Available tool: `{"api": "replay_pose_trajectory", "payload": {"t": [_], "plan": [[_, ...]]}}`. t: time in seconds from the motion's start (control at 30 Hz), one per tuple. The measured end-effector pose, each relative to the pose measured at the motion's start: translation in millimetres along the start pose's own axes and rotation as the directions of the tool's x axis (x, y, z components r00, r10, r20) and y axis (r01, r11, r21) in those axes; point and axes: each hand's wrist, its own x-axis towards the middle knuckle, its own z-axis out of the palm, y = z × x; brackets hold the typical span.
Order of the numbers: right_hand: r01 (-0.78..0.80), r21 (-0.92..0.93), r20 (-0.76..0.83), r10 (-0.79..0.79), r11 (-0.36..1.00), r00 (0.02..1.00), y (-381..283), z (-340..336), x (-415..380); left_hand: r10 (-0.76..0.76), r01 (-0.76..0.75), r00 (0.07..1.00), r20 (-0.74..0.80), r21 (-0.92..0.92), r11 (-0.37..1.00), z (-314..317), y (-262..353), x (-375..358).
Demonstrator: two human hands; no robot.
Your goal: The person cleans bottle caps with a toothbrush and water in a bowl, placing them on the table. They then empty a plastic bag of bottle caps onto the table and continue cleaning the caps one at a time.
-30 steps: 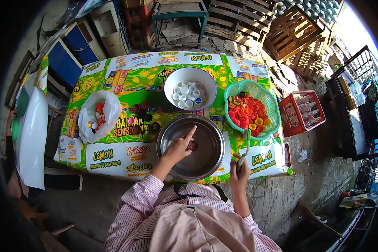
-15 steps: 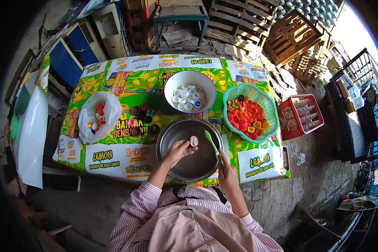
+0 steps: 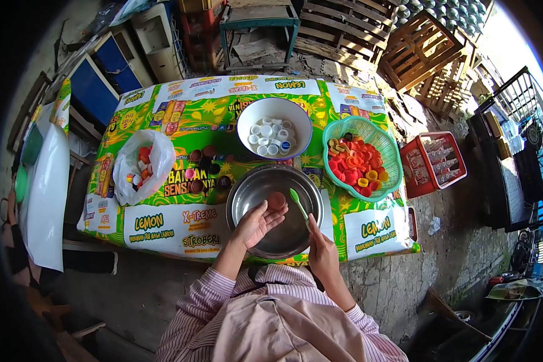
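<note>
Over the left part of a steel basin (image 3: 235,208), my left hand (image 3: 259,224) holds a reddish-brown cap (image 3: 276,201) at its fingertips, palm partly turned up. My right hand (image 3: 321,244) grips a green toothbrush (image 3: 298,203) by its handle at the basin's right side, the brush head pointing up toward the cap but apart from it. Beyond the basin, a white bowl (image 3: 247,114) holds white caps (image 3: 271,134). A teal basket (image 3: 338,127) with red and yellow caps (image 3: 359,163) stands to the right. Several dark caps (image 3: 205,164) lie left of the basin.
A white plastic bag (image 3: 123,175) with orange and white caps lies at the left on the patterned tablecloth (image 3: 148,223). Right of the table stands a red crate (image 3: 421,181) with clear items in it. Wooden pallets (image 3: 344,27) and a green-framed table (image 3: 259,25) are behind.
The cap in my left hand has turned, now showing a reddish-brown face, and my left fingers have spread more. The toothbrush and my right hand have shifted slightly left.
</note>
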Motion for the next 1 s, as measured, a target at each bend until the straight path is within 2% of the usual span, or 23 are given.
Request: {"api": "replay_pose_trajectory", "payload": {"t": [0.03, 0.1, 0.17, 0.23, 0.3, 0.33, 0.37, 0.4, 0.5, 0.57, 0.6, 0.63, 0.7, 0.77, 0.83, 0.87, 0.93, 0.97, 1.0], "plan": [[0.0, 0.001, -0.003, 0.0, 1.0, 1.0, -3.4, -1.2, -1.1, -0.001, 0.001, 1.0, 0.002, 0.003, 1.0, 0.3, 0.5, 0.3], [0.145, -0.013, 0.093, -0.143, 0.989, 0.985, -13.9, -3.5, -8.5, 0.033, -0.033, 0.999, 0.033, 0.005, 0.999, 1.4, 2.2, -1.1], [0.137, 0.003, 0.097, -0.137, 0.99, 0.986, -3.4, 2.3, -9.7, 0.032, -0.032, 0.999, 0.022, 0.016, 0.999, 3.5, 5.2, -2.0], [0.047, 0.056, -0.039, -0.045, 0.997, 0.998, 3.3, 3.0, -3.5, 0.038, -0.038, 0.999, 0.006, 0.018, 0.999, 2.5, 4.4, -2.3], [0.061, 0.068, -0.024, -0.06, 0.996, 0.998, 0.4, 1.5, -2.0, 0.059, -0.061, 0.998, 0.031, 0.088, 0.994, -1.7, 3.0, -1.5], [-0.013, 0.151, 0.053, 0.005, 0.988, 0.999, -2.7, 2.5, -1.3, 0.056, -0.059, 0.998, 0.032, 0.09, 0.994, -2.9, 2.4, -1.6], [-0.092, 0.226, 0.134, 0.063, 0.97, 0.989, -6.2, 2.8, -0.2, 0.126, -0.13, 0.992, 0.03, 0.26, 0.957, -3.7, 2.0, -1.2], [-0.091, 0.226, 0.131, 0.062, 0.97, 0.989, -11.6, 1.3, 2.2, 0.197, -0.197, 0.979, 0.043, 0.42, 0.886, -2.3, 2.9, -0.7], [-0.036, 0.265, 0.194, -0.017, 0.963, 0.981, -19.0, 0.9, 4.2, 0.255, -0.234, 0.967, -0.02, 0.334, 0.913, 3.5, 3.8, -1.2], [0.016, 0.131, 0.118, -0.032, 0.991, 0.992, -9.0, 4.2, 4.8, 0.251, -0.224, 0.967, -0.037, 0.333, 0.916, 3.9, 7.2, -2.4], [-0.05, 0.108, 0.111, 0.038, 0.993, 0.993, -7.7, 1.8, 8.0, 0.24, -0.218, 0.971, -0.019, 0.361, 0.907, 3.8, 7.7, -3.1], [-0.051, 0.107, 0.112, 0.039, 0.993, 0.993, -6.8, 2.0, 7.8, 0.23, -0.211, 0.973, -0.002, 0.389, 0.897, 3.5, 7.6, -3.5], [0.099, 0.064, 0.032, -0.101, 0.993, 0.994, -7.9, 2.6, 9.6, 0.216, -0.196, 0.976, -0.01, 0.375, 0.906, 2.7, 7.6, -2.8], [0.088, 0.059, 0.091, -0.093, 0.994, 0.992, -18.5, 0.4, 5.7, 0.202, -0.183, 0.979, -0.014, 0.36, 0.915, 3.1, 9.0, -2.1], [0.146, 0.068, 0.032, -0.149, 0.987, 0.988, -13.9, 7.0, 3.3, 0.186, -0.185, 0.982, 0.011, 0.179, 0.966, 3.9, 9.8, -2.5], [0.036, 0.088, 0.031, -0.039, 0.995, 0.999, -11.4, 5.2, 4.6, 0.188, -0.187, 0.982, 0.011, 0.177, 0.966, 3.4, 9.5, -2.8], [0.044, 0.046, 0.067, -0.047, 0.998, 0.997, -18.0, -1.6, 1.6, 0.157, -0.158, 0.987, 0.019, 0.058, 0.986, 2.1, 9.9, -2.9], [0.049, 0.006, 0.1, -0.049, 0.999, 0.994, -20.3, -3.6, -1.9, 0.16, -0.161, 0.987, 0.018, 0.056, 0.985, 1.9, 10.2, -2.7], [0.149, -0.044, 0.123, -0.143, 0.988, 0.982, -16.8, 1.3, -7.6, 0.151, -0.153, 0.988, 0.044, 0.048, 0.987, 1.8, 10.4, -2.5]]}}
